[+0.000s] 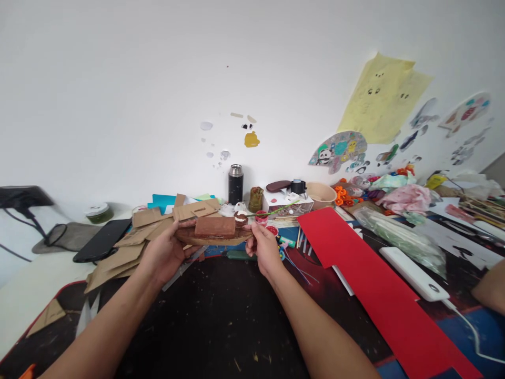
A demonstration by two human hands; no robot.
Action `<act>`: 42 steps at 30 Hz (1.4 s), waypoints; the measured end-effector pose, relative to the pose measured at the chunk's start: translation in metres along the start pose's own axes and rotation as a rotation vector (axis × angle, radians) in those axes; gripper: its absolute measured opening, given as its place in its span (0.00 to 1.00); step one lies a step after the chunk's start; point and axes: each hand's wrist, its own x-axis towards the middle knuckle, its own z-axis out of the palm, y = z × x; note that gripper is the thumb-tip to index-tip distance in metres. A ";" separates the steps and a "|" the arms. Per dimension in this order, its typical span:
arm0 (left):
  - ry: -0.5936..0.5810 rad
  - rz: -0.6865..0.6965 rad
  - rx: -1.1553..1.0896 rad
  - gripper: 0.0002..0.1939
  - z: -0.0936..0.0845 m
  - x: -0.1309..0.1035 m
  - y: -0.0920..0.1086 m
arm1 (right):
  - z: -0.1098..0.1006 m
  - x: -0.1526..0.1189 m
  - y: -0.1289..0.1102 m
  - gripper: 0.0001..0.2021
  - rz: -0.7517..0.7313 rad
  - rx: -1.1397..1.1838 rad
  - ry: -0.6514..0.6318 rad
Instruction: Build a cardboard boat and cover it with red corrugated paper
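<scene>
A long brown boat-shaped piece (221,241) with a reddish-brown block (215,227) on it is held up over the far part of the dark mat. My left hand (168,251) grips its left end, thumb on top and fingers below. At the right end my right hand (263,246) is closed on the same piece, with thumb and fingers pinched near its tip. A thin green stick (276,209) slants up to the right just above my right hand; whether the fingers touch it is unclear.
Cardboard pieces (122,258) and a black phone (102,240) lie at left. A black bottle (235,185) stands by the wall. Red board (371,284) and a white power strip (414,273) lie at right. Part of another person's arm (491,287) shows at the right edge.
</scene>
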 end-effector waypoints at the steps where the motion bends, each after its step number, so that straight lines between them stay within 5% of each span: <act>1: -0.002 -0.004 -0.003 0.19 0.000 0.000 0.000 | 0.000 0.000 0.000 0.34 0.004 0.001 0.000; 11: -0.047 -0.055 -0.027 0.25 -0.002 0.000 0.002 | 0.000 0.000 -0.001 0.35 0.015 -0.020 -0.006; 21: -0.062 -0.011 -0.051 0.09 -0.001 -0.001 0.004 | -0.001 0.000 0.001 0.34 0.013 -0.041 0.001; 42: -0.045 -0.019 -0.031 0.09 0.004 -0.005 0.008 | -0.002 0.001 0.003 0.33 0.018 -0.019 -0.019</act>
